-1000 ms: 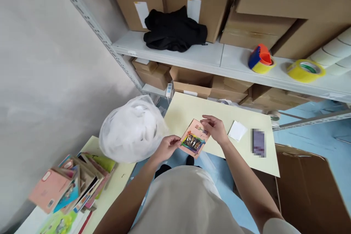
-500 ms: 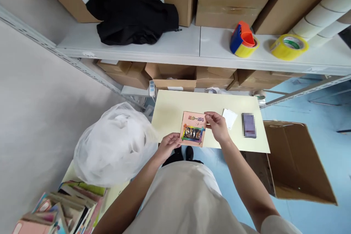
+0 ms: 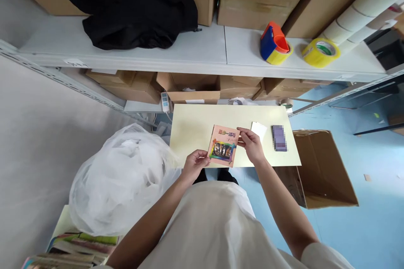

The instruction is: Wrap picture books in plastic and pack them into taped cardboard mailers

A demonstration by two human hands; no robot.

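Note:
A small square pink book [image 3: 223,146] with a colourful picture and rainbow frame on its cover is held over the front of a pale yellow table [image 3: 193,124]. My left hand [image 3: 195,164] pinches its lower left edge. At the upper right corner, my right hand [image 3: 251,145] grips it between thumb and fingers. The cover faces up towards me. Just past my right hand lie white paper cards [image 3: 259,129], and to their right a dark phone-like item [image 3: 279,138], blurred out.
A bulky clear bag of white wrapping [image 3: 120,180] sits left, above stacked books [image 3: 83,243]. An open cardboard box [image 3: 328,172] stands right. The shelf ahead [image 3: 210,48] bears a black garment [image 3: 135,12], a tape dispenser [image 3: 274,44], a yellow tape roll [image 3: 321,52] and boxes.
The camera view has shifted and turned slightly. Both hands keep their hold on the book, which is tilted a little differently.

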